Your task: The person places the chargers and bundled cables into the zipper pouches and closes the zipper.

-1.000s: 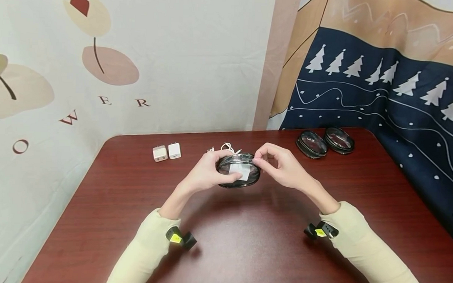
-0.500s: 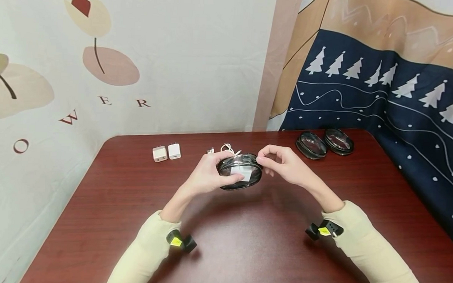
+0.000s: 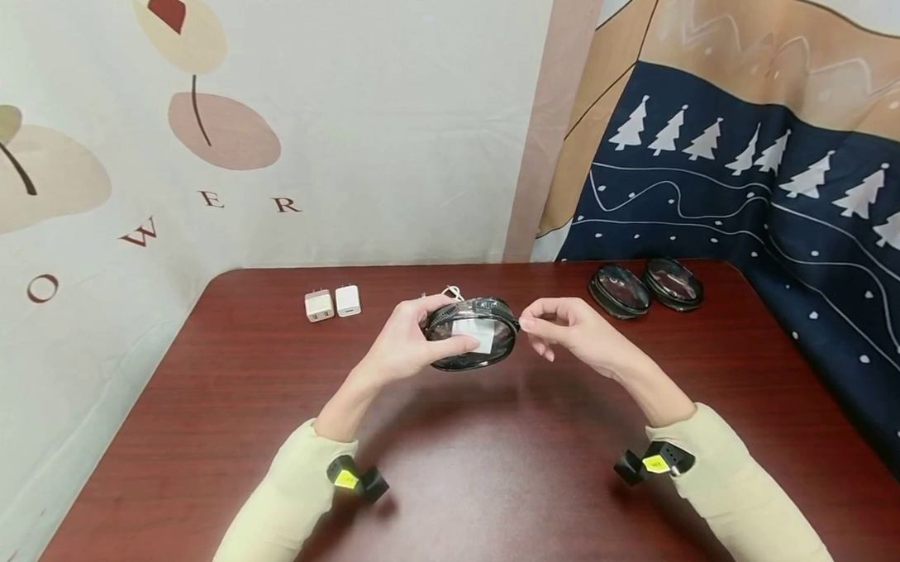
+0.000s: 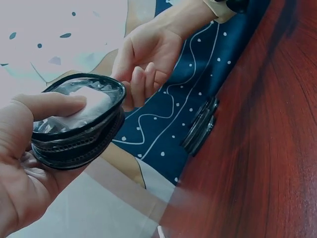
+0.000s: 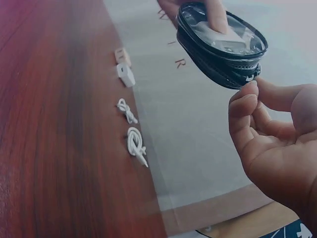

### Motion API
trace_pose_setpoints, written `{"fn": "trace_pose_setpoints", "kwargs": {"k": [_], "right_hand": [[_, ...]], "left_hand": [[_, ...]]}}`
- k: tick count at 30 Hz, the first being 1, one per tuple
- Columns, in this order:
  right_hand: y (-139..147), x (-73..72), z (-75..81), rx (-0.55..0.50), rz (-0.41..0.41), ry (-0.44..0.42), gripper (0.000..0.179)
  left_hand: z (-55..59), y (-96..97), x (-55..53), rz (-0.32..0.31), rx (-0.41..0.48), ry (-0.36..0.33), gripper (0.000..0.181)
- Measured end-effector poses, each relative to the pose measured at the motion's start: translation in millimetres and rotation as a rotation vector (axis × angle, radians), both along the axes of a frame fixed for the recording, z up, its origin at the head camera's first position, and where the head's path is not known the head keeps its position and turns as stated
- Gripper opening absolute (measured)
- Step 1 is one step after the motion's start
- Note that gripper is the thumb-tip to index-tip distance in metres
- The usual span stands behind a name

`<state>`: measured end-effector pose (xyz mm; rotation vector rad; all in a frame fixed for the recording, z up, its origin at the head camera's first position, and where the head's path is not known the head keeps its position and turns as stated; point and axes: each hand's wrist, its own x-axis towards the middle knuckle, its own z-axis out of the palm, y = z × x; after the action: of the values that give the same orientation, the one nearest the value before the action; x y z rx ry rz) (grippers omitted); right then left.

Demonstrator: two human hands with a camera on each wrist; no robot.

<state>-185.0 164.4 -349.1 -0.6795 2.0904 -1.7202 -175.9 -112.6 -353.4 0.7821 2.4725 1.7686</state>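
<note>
An oval zip pouch [image 3: 503, 341] with clear faces and black trim is held above the table. My left hand [image 3: 406, 341] grips it from the left, its thumb lying across the clear face. Inside shows a white item [image 4: 98, 101], whose kind I cannot make out. At the pouch's right end, my right hand [image 3: 578, 333] pinches the zipper pull between thumb and index finger. The zipper teeth [image 5: 243, 67] appear beside those fingertips in the right wrist view, where the pull itself is mostly covered by the fingers.
Two similar pouches, one nearer [image 3: 619, 289] and one farther right [image 3: 674, 283], lie at the back right. A beige charger [image 3: 318, 305] and a white charger [image 3: 348, 300] sit at the back left. Two white cables, one small [image 5: 128, 110] and one coiled [image 5: 136, 144], lie by the back edge.
My right hand has moved right and slightly down along the pouch's top edge to its right end, keeping its pinch. The left hand still holds the pouch, which has tilted slightly.
</note>
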Motion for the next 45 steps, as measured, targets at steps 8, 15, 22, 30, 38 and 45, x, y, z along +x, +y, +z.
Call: {"fn": "trace_pose_setpoints", "kwargs": {"k": [8, 15, 22, 30, 38, 45], "right_hand": [[-1, 4.8, -3.8, -0.123, -0.006, -0.162, 0.012], [-9, 9.1, -8.1, -0.257, 0.011, -0.291, 0.019], [-12, 9.7, -7.5, -0.341, -0.017, -0.348, 0.023], [-14, 8.2, -4.8, -0.433, -0.026, -0.375, 0.025], [-18, 6.2, 2.0, -0.335, -0.046, -0.345, 0.024], [-21, 5.0, 3.2, -0.228, -0.044, -0.299, 0.020]], "left_hand": [[0.8, 1.9, -0.5, 0.009, 0.129, -0.121, 0.032], [-2.7, 6.2, 1.3, 0.041, 0.263, -0.212, 0.038], [-6.0, 9.8, -1.2, 0.066, 0.304, -0.244, 0.038], [-3.0, 12.6, -1.1, -0.027, 0.218, -0.262, 0.029], [-3.3, 14.2, 2.0, -0.112, 0.024, -0.271, 0.033], [-0.8, 18.0, 6.0, -0.102, -0.135, -0.196, 0.031]]}}
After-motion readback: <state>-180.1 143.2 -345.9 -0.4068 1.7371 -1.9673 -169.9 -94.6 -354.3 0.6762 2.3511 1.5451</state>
